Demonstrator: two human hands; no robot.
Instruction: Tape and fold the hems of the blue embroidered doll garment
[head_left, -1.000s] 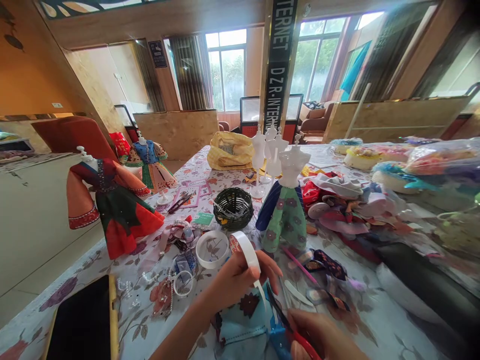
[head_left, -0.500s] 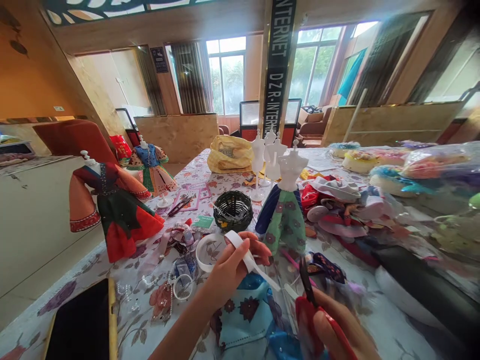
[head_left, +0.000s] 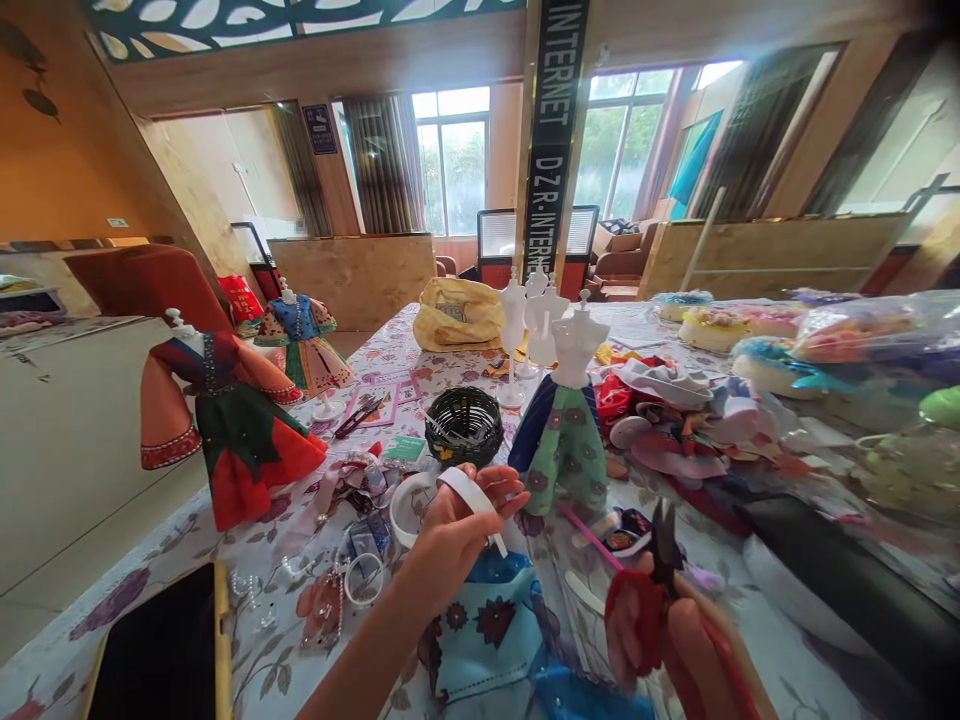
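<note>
Motion-blurred and cropped by the bottom edge: right hand point(head_left: 686, 650), closed around red scissors point(head_left: 639, 608); no telling whether the blades are apart. Partly hidden behind left hand point(head_left: 450, 530), which pinches its loose end: white tape roll point(head_left: 403, 500). Just below that hand, blue fabric point(head_left: 487, 630), cropped at the bottom edge.

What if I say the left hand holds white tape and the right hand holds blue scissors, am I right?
Not quite. The scissors in the right hand have red handles, not blue; the head view shows this. The left hand does hold white tape.
</note>
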